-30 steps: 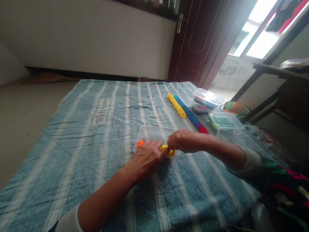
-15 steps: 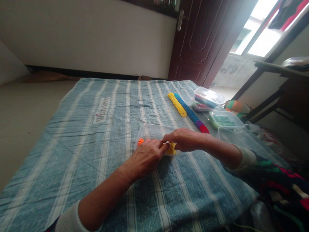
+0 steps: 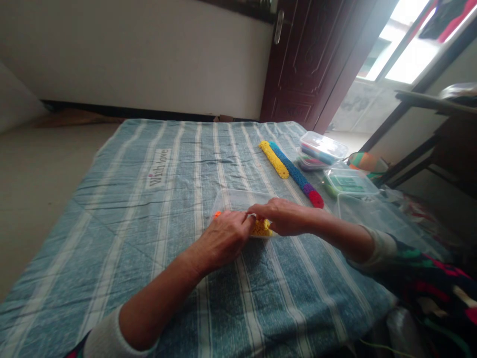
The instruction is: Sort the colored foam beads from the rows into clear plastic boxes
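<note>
My left hand [image 3: 223,242] and my right hand [image 3: 282,217] meet over a clear plastic tray [image 3: 238,200] lying on a striped blue bedspread [image 3: 112,238]. A yellow beaded piece [image 3: 262,228] sits in the tray's near part, just below my right fingers and beside my left fingertips. An orange bead piece [image 3: 217,214] barely shows past my left hand. My fingertips hide how either hand touches the yellow piece. Farther back lie a yellow beaded strip [image 3: 274,159] and a blue beaded strip [image 3: 294,171] with a red end, both apart from my hands.
Lidded clear boxes with blue [image 3: 322,147] and green [image 3: 349,182] contents stand at the bedspread's far right, and a larger clear box [image 3: 372,214] lies nearer. A dark wooden door [image 3: 298,64] stands beyond, and a wooden table edge [image 3: 436,104] is at right.
My hands have closed in over the yellow piece, and my left fingers now cover most of the orange piece. The view has tilted slightly. The strips and boxes have not moved.
</note>
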{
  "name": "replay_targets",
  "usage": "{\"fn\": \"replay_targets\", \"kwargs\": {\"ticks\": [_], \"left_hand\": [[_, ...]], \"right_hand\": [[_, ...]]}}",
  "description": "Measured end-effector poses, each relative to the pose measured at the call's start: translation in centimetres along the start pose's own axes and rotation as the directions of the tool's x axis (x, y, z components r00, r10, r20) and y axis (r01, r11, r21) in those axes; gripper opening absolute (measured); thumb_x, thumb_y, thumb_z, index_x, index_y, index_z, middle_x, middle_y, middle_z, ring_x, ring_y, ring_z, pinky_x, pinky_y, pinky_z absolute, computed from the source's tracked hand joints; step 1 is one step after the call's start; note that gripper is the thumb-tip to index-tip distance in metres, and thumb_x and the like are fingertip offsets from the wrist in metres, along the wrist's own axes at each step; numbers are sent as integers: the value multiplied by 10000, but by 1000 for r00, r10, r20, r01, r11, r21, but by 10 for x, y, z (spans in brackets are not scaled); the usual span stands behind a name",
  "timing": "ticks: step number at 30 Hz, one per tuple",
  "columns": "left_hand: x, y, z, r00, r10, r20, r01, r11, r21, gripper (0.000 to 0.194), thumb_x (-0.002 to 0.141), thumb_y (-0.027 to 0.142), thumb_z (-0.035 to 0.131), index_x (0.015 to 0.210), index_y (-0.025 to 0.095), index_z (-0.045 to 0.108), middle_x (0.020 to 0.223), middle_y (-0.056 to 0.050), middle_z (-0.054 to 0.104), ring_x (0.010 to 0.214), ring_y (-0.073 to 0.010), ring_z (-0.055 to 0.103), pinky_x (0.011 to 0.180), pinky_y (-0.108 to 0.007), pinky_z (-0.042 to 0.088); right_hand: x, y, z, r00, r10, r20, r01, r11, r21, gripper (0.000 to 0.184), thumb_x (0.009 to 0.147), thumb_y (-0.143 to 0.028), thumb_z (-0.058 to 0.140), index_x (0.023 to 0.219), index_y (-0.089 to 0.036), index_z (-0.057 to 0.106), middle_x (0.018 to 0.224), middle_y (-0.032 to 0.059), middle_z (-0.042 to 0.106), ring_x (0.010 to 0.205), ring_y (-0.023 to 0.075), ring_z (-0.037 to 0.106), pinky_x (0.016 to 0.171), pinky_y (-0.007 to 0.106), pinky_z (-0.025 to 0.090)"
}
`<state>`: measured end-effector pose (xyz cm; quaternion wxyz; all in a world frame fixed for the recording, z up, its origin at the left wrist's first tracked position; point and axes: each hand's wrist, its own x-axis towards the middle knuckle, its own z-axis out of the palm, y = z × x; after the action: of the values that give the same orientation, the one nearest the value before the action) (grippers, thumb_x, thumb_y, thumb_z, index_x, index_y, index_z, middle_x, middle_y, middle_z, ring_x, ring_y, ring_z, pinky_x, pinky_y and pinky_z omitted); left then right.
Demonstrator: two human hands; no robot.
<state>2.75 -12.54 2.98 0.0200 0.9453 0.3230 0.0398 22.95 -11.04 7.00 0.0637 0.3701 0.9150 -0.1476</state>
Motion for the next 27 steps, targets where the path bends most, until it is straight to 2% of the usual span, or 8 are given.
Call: {"fn": "replay_targets", "kwargs": {"ticks": [3,7,14,16,20,24,27], "left_hand": [[0,0,-3,1000,1,25,-1,1000,10,177,974,167,403,1015,132,572,1015,-117,667,914,-238,631,838,-402,503],[1,0,-3,1000,-7,27,7,1000,-9,177,971,163,405,1004,128,576,1021,-124,671,928,-244,635,843,-407,508],[0,-2,1,1000,15,-4,-15,998,-62,196,962,136,397,1031,127,580,1026,-127,685,957,-243,642,867,-418,510],[-2,-5,-5,1000,23,9,-21,993,-118,186,913,138,486,1075,130,576,1075,-122,685,1009,-245,641,906,-414,506],[-10,-14,-27,1000,12,15,-8,967,-255,337,823,174,642,1155,136,595,1123,-93,697,1057,-252,651,952,-396,508],[-22,-30,-46,998,-45,-39,30,942,-335,517,833,269,678,1317,129,563,1283,-131,664,1187,-272,623,1023,-429,498],[-29,-41,-54,997,-79,-24,66,936,-345,535,827,323,689,1324,154,584,1320,-130,655,1209,-265,620,1043,-446,489]], "right_hand": [[0,6,4,1000,-16,-12,17,995,98,603,770,5,518,1355,-142,496,1051,94,717,894,172,634,712,263,409],[0,7,5,1000,-13,-22,16,991,130,612,751,23,529,1338,-152,522,1090,96,715,936,180,634,740,267,422],[-1,4,2,999,-15,-39,21,991,135,508,773,-11,587,1257,-166,585,1086,90,717,938,190,630,723,269,414],[0,6,3,999,-16,-37,21,990,139,492,767,-1,574,1232,-163,597,1053,85,719,914,181,629,706,262,409],[4,10,8,999,0,-49,7,988,153,531,782,12,522,1281,-160,587,990,79,726,854,165,635,674,249,412],[6,13,11,997,12,-80,2,985,173,573,796,16,519,1342,-147,564,1009,98,735,835,156,653,670,235,438],[2,13,6,994,30,-107,-7,978,209,564,803,35,496,1330,-145,582,1015,102,740,835,142,666,680,218,459]]}}
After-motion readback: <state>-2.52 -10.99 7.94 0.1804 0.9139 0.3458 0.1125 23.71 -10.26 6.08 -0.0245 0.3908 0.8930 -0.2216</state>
